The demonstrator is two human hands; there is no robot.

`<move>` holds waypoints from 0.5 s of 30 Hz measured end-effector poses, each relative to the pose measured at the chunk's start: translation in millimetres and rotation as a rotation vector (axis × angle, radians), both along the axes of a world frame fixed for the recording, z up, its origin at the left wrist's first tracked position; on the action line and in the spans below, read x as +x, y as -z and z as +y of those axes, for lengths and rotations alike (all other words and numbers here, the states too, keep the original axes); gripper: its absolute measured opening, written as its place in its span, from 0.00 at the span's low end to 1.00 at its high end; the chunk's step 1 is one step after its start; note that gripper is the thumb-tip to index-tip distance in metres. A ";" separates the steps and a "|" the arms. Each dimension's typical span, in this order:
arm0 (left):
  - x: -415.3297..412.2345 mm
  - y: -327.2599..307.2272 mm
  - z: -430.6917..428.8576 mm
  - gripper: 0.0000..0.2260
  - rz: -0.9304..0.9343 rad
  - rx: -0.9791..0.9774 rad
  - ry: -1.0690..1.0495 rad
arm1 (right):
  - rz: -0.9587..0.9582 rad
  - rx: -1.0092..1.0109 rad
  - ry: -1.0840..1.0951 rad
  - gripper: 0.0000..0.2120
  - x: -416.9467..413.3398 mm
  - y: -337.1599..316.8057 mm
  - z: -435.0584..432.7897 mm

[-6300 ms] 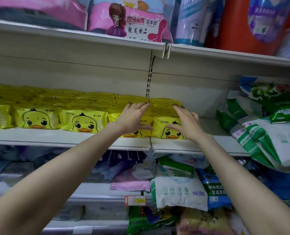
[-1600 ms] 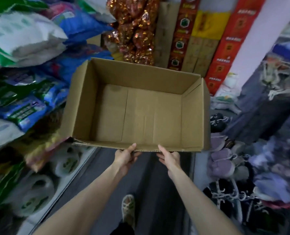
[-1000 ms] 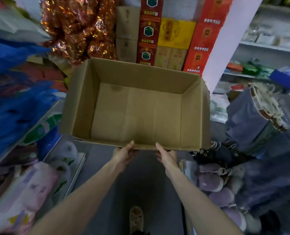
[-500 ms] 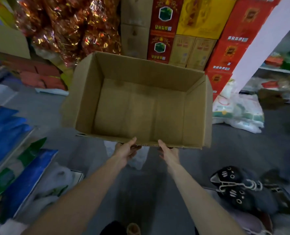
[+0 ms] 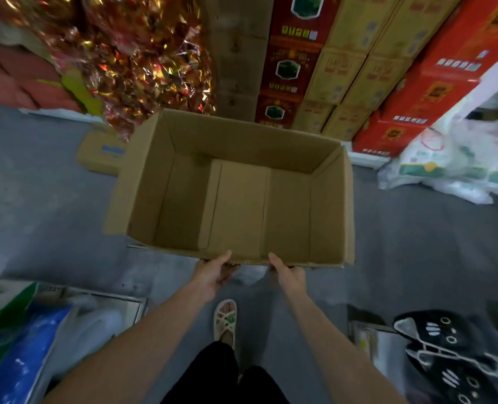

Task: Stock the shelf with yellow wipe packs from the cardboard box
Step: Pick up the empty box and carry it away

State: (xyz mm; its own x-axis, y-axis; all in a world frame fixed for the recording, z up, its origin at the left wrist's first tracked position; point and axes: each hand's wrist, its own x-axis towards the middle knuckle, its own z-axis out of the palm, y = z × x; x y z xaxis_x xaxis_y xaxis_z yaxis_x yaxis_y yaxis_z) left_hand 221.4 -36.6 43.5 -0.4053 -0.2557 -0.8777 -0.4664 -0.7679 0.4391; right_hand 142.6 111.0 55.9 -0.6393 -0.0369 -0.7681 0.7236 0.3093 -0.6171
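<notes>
- The cardboard box (image 5: 236, 205) is held in mid-air at the centre of the frame, above the grey floor (image 5: 37, 199).
- Its open top is turned up toward the camera, so the bare bottom flaps and all four inner walls are seen.
- Its long axis is laid across the frame from left to right, with the right end set slightly lower in the picture than the left.
- The near long wall is grasped close to its middle by both hands, which are set just beside each other but apart.
- The grip of the left hand (image 5: 214, 272) is closed on that wall: the thumb is laid over the rim, and the fingers are curled beneath, largely hidden.
- The grip of the right hand (image 5: 288, 274) is closed on the same wall in the same manner, just right of the left.
- Beyond the far wall, stacked red cartons (image 5: 446, 77) and yellow cartons (image 5: 347, 74) are seen at the upper right, and foil-wrapped goods (image 5: 142, 53) at the upper left.
- A sandalled foot (image 5: 225, 319) is seen on the floor below the hands, between the forearms.
- Black slippers (image 5: 446, 345) are seen at the lower right, blurred.
</notes>
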 end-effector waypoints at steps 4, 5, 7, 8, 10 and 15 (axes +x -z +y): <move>-21.8 30.2 -25.7 0.18 -0.092 0.062 0.034 | -0.069 0.084 -0.004 0.21 -18.9 32.3 -26.3; -24.2 37.0 -30.1 0.18 -0.111 0.081 0.033 | -0.104 0.103 0.002 0.21 -21.3 40.7 -30.8; -27.7 50.9 -37.9 0.18 -0.157 0.110 0.042 | -0.174 0.131 0.031 0.24 -25.0 58.5 -38.1; -29.3 55.6 -40.9 0.17 -0.176 0.118 0.042 | -0.204 0.143 0.040 0.24 -26.7 66.6 -40.3; -31.1 65.8 -45.4 0.13 -0.203 0.131 0.032 | -0.258 0.163 0.047 0.23 -28.7 83.4 -43.7; -32.2 86.2 -51.4 0.14 -0.242 0.152 0.013 | -0.298 0.197 0.042 0.13 -31.3 102.3 -51.3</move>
